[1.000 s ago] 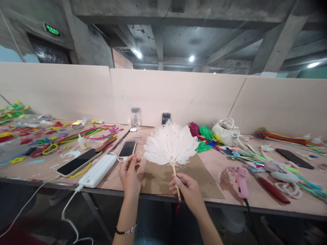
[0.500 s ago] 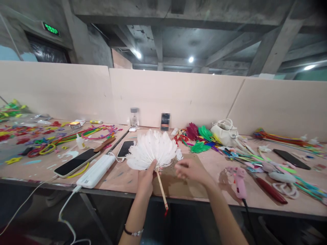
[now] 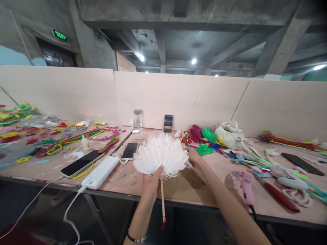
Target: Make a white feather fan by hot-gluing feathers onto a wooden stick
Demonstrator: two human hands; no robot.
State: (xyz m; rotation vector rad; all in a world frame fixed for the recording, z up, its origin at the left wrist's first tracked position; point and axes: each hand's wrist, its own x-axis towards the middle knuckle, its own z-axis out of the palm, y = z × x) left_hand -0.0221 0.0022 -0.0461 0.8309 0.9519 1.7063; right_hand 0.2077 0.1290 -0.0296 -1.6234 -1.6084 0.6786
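Note:
My left hand (image 3: pixel 150 183) is closed round the neck of a white feather fan (image 3: pixel 161 153), just where the feathers meet the thin wooden handle (image 3: pixel 162 200), which hangs down past the table's front edge with a red tip. My right hand (image 3: pixel 193 154) reaches forward past the fan's right side toward the pile of coloured feathers (image 3: pixel 204 139); its fingers are mostly hidden behind the fan. A brown cardboard sheet (image 3: pixel 186 185) lies under the fan.
A pink glue gun (image 3: pixel 245 182) lies right of the cardboard. A white power bank (image 3: pixel 100 172) and two phones (image 3: pixel 81 162) lie to the left. A white bag (image 3: pixel 230 132), pipe cleaners and craft scraps spread along the table, and a partition wall stands behind.
The fan passed from my right hand to my left. My right hand let go of the handle and has reached forward to the coloured feathers.

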